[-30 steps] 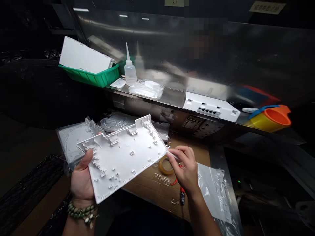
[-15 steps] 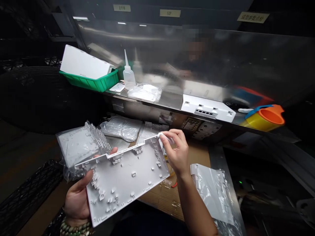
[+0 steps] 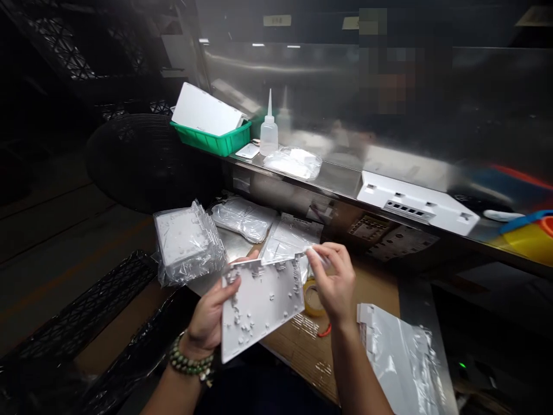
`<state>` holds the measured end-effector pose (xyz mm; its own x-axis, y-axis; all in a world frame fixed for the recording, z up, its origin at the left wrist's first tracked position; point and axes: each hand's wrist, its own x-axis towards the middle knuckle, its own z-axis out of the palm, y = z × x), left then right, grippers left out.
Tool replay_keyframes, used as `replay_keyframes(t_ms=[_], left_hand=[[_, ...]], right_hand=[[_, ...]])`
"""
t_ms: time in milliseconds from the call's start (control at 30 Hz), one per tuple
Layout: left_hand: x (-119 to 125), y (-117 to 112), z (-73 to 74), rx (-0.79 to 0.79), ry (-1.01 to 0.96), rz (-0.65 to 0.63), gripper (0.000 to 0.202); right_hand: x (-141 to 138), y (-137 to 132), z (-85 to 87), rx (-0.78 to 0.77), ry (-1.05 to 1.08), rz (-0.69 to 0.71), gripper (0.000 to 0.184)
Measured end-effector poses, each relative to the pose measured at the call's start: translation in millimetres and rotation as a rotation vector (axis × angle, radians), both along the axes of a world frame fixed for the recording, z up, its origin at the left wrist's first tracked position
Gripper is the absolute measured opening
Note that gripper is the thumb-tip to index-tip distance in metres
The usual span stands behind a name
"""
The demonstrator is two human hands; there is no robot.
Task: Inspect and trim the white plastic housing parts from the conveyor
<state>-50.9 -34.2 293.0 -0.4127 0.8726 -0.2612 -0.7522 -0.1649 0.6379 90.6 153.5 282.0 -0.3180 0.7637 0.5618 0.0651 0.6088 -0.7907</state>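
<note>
My left hand [image 3: 210, 317], with a beaded bracelet at the wrist, grips a white plastic panel [image 3: 263, 302] by its left end, thumb on top. The panel is tilted, its inner face with small clips and posts turned up towards me. At the panel's far right corner my right hand [image 3: 337, 279] is closed in a pinch. A small white wad [image 3: 323, 259], perhaps a cloth, shows between its fingers at the panel's edge. Beneath the panel, a roll of yellow tape [image 3: 313, 300] lies on the cardboard [image 3: 298, 351].
Bagged white panels [image 3: 184, 236] are stacked at left, with another bagged panel [image 3: 397, 351] at right. The metal shelf [image 3: 341, 176] bears a green bin [image 3: 211, 139], a squeeze bottle [image 3: 269, 138], a white housing [image 3: 415, 202] and a yellow holder [image 3: 531, 239].
The view has swung left, so the surroundings sit farther right. The panel is turned more edge-away and looks shorter. My right hand stays at its far right corner.
</note>
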Motion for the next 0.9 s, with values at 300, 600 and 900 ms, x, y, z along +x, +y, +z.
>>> replay_keyframes(t_ms=[300,600,900], left_hand=[[42.5,32.4,-10.9,-0.054,0.215,0.088,0.038],[45.7,35.9,-24.5,-0.146,0.636,0.184,0.031],[43.0,36.3,-32.4,-0.170,0.759,0.197,0.029]], right_hand=[[-11.0,-56.0,12.8,0.154,0.010,0.214,0.018],[-7.5,-59.9,-7.0,0.274,-0.033,0.103,0.022],[-11.2,-55.1,-10.6,0.269,-0.057,0.086,0.017]])
